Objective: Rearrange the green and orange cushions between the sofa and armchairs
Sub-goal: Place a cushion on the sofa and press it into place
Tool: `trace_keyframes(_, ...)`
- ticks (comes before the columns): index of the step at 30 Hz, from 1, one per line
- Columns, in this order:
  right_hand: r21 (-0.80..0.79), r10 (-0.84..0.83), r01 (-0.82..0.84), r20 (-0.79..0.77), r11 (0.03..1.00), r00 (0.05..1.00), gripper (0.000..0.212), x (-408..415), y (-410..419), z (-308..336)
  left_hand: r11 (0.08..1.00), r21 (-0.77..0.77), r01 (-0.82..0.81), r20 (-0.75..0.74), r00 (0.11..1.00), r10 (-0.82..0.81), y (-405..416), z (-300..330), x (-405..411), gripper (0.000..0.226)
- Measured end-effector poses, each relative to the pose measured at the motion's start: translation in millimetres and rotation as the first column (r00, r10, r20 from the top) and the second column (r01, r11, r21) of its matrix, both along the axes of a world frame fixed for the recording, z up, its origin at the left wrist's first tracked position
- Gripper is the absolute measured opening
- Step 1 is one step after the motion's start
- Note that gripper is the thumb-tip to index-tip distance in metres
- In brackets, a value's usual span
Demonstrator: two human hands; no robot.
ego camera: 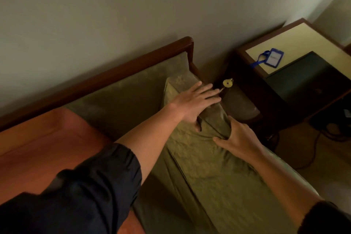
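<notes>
A long green cushion point(205, 165) with a leaf pattern stands on edge at the right end of the sofa, leaning against the armrest. My left hand point(195, 104) lies flat on its upper part, fingers spread. My right hand point(239, 138) pinches a fold of the green fabric lower down on the cushion's right side. An orange cushion point(38, 148) covers the seat at the left. The green sofa back point(123, 97) sits behind, framed by a dark wooden rail point(117, 70).
A dark wooden side table point(296, 49) with a cream top stands to the right, bearing a blue badge holder point(273, 58) and a dark box point(307, 80). A small yellow disc point(227, 83) rests near the armrest. Cables lie on the floor at right. The wall is close behind.
</notes>
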State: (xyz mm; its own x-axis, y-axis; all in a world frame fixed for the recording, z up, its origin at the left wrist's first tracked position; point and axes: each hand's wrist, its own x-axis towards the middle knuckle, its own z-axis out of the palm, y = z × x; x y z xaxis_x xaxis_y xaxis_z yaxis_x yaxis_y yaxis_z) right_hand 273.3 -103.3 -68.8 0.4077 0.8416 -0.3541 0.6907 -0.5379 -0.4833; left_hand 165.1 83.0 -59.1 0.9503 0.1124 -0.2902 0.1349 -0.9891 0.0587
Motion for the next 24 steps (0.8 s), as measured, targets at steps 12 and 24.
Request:
trace_keyframes(12,0.232,0.128,-0.127,0.012,0.965,0.992,0.012,-69,25,22,0.921,-0.345,-0.180,0.328,0.896,0.298,1,8,-122,0.019)
trace_keyframes(24,0.401,0.451,-0.426,0.037,0.811,0.892,0.005,-116,87,81,0.818,-0.279,-0.504,0.587,0.585,0.560,-15,44,-219,0.018)
